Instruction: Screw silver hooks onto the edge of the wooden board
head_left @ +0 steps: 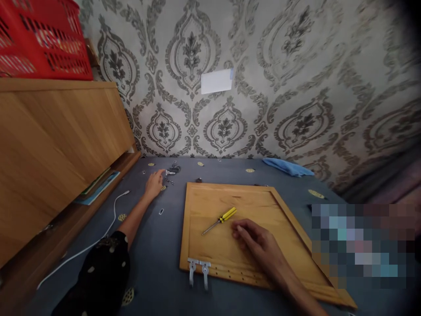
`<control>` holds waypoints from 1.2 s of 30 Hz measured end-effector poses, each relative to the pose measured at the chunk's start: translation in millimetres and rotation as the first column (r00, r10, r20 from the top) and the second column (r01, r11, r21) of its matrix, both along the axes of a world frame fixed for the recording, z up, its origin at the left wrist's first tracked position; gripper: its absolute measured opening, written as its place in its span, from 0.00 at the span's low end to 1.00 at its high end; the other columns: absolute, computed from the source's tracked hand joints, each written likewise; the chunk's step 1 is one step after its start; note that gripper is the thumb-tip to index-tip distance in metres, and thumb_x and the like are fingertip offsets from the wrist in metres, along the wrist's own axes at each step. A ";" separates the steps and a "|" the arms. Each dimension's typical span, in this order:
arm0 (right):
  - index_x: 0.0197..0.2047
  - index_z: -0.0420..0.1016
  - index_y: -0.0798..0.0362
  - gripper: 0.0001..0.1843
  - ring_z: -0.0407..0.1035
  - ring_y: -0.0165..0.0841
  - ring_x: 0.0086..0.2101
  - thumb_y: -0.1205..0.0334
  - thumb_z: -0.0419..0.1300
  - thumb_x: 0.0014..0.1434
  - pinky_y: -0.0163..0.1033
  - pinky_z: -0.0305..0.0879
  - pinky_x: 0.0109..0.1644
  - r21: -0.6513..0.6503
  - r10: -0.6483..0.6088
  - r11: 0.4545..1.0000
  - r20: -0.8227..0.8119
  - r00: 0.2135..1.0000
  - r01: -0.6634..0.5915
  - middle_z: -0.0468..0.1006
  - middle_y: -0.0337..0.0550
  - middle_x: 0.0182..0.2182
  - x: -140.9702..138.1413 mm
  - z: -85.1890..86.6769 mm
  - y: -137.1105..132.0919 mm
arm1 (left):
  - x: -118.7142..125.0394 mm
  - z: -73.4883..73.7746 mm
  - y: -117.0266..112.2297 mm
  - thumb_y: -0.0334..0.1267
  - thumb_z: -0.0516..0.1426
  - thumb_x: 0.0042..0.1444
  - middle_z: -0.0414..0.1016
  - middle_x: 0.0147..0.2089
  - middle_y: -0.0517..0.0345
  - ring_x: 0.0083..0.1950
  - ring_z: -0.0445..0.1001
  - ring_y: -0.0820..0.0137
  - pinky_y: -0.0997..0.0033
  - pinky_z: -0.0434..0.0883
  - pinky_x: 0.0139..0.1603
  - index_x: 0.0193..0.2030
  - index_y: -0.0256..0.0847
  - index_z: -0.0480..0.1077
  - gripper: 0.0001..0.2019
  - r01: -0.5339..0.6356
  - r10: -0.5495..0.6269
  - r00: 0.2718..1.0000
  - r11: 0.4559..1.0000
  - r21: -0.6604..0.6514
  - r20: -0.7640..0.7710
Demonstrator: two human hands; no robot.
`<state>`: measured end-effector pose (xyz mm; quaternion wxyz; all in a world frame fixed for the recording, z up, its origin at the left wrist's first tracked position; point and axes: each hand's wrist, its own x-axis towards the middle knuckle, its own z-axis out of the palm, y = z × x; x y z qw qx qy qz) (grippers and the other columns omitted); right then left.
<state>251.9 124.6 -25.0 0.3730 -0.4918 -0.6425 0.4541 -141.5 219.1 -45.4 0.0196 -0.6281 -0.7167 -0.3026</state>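
Observation:
My left hand (154, 183) reaches forward to the far left of the dark grey patterned surface, fingers stretched out. Its fingertips are at a small group of metal hardware pieces (170, 172); whether they grip one is too small to see. Over a wooden panel (213, 192) with a raised frame, my right hand (258, 241) has its fingers curled and thumb against them. What they hold, if anything, is hidden. A screwdriver (226, 214) with a yellow and black handle lies on the panel beside it. Two metal hinges (199, 265) sit at the panel's near left edge, by several small holes.
On the left stands a wooden cabinet (66, 136) with a red plastic basket (66, 48) on top. A white cable (114, 213) runs along its base. A blue cloth (287, 167) lies near the patterned wall (223, 127). A pixelated patch covers the right side.

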 end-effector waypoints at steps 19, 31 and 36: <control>0.38 0.77 0.52 0.25 0.69 0.34 0.22 0.37 0.59 0.54 0.41 0.69 0.28 -0.031 -0.002 1.000 0.027 1.000 0.003 0.79 0.44 0.26 0.0 4.3 -2.9 | -4.4 5.0 26.1 0.44 0.59 0.67 0.74 0.58 0.47 0.54 0.76 0.61 0.53 0.77 0.54 0.59 0.39 0.70 0.17 -0.043 0.045 0.999 0.993 -0.108 0.019; 0.38 0.78 0.52 0.24 0.68 0.33 0.21 0.38 0.59 0.55 0.39 0.66 0.26 -0.024 -0.014 1.000 0.032 0.999 0.014 0.79 0.43 0.26 -1.0 3.1 -3.1 | -4.1 8.9 23.4 0.44 0.59 0.68 0.74 0.58 0.48 0.53 0.77 0.62 0.54 0.78 0.54 0.58 0.39 0.71 0.16 -0.049 0.048 0.999 0.991 -0.126 -0.010; 0.38 0.77 0.53 0.24 0.68 0.32 0.22 0.39 0.58 0.55 0.39 0.67 0.28 -0.031 -0.006 1.000 0.025 1.000 0.007 0.79 0.44 0.26 -0.8 3.0 -2.6 | -4.0 8.8 21.0 0.44 0.59 0.68 0.74 0.58 0.48 0.53 0.77 0.62 0.53 0.78 0.54 0.58 0.39 0.71 0.16 -0.038 0.033 0.999 0.991 -0.131 -0.044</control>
